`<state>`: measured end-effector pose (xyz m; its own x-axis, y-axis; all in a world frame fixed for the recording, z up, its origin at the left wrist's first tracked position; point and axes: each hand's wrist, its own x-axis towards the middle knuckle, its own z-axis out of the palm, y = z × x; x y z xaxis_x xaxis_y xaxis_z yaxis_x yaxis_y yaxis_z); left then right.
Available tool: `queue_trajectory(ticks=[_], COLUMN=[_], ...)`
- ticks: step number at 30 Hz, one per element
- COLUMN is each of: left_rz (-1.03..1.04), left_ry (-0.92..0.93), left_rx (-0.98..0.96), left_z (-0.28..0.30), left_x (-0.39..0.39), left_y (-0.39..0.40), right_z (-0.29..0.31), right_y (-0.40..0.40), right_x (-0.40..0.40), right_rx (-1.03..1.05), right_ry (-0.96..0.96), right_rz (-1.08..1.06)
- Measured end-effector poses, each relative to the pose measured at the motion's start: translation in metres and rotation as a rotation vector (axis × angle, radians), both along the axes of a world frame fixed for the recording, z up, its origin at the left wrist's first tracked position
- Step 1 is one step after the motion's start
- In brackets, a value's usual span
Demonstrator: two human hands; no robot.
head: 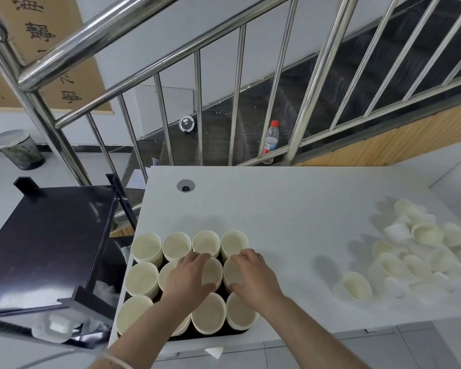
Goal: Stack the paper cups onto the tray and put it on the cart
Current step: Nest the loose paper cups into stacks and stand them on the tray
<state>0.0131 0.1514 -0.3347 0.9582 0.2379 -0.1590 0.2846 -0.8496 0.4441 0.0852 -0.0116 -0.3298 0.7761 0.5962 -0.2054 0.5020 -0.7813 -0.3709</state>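
Bright, even indoor light across the white table point(290, 209), soft grey shadows spreading left of the loose cups point(410, 251) by its right edge. Glare streaks the steel railing point(112, 27). Wide-angle bending curves the bars; everything's slightly soft, corners worst.

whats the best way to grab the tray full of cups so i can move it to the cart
Take the black tray by its two short ends, one hand on each side, fingers hooked under the rim from outside. Upright paper cups fill it edge to edge, so there is no grip from above, and they look likely to topple if it tilts. Keep it level toward the cart on the left.
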Motion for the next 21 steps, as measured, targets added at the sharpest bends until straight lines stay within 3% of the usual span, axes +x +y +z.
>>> queue_trajectory(ticks=[8, 21], left_rz=[0.005, -0.144], left_ry=[-0.105, -0.154], left_rx=[0.034, -0.058], left_z=[0.023, 0.039], left_x=[0.008, 0.046], left_y=[-0.034, -0.228], right_z=[0.025, 0.051], right_y=[-0.042, -0.262], right_x=[0.007, 0.027], right_rx=[0.069, 0.041], right_ry=[-0.024, -0.113], right_rz=[0.010, -0.158])
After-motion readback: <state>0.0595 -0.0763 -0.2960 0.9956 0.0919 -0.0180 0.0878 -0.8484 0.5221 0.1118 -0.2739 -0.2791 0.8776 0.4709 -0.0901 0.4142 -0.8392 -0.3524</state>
